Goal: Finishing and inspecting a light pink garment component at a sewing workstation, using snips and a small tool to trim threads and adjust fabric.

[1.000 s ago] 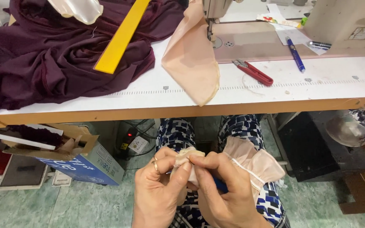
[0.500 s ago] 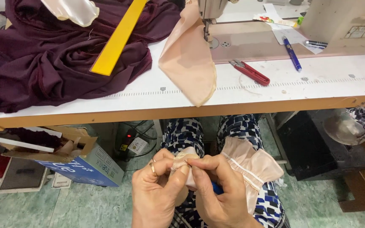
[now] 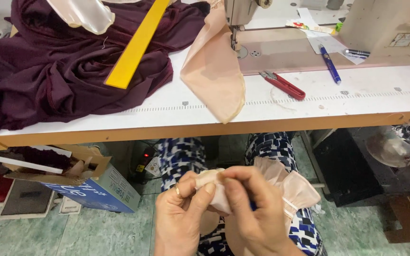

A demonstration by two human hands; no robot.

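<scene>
Over my lap, below the table edge, both hands pinch a small piece of sheer peach fabric [image 3: 294, 187]. My left hand [image 3: 182, 217], a ring on one finger, grips its bunched left end. My right hand [image 3: 251, 208] closes over the same bunch from the right, and the loose ruffled part spills out past its fingers. A second peach fabric piece [image 3: 213, 71] hangs from the sewing machine [image 3: 243, 14] needle area down over the white table [image 3: 347, 95].
Dark maroon cloth [image 3: 58, 71] is heaped on the table's left with a yellow ruler [image 3: 136, 45] on it. Red thread snips [image 3: 284, 85] and a blue pen [image 3: 329, 64] lie right of the needle. A cardboard box [image 3: 88, 187] stands on the floor at left.
My hands have kept working the bunched peach fabric between the fingertips, shifting slightly. The view has tilted a little; nothing on the table moved.
</scene>
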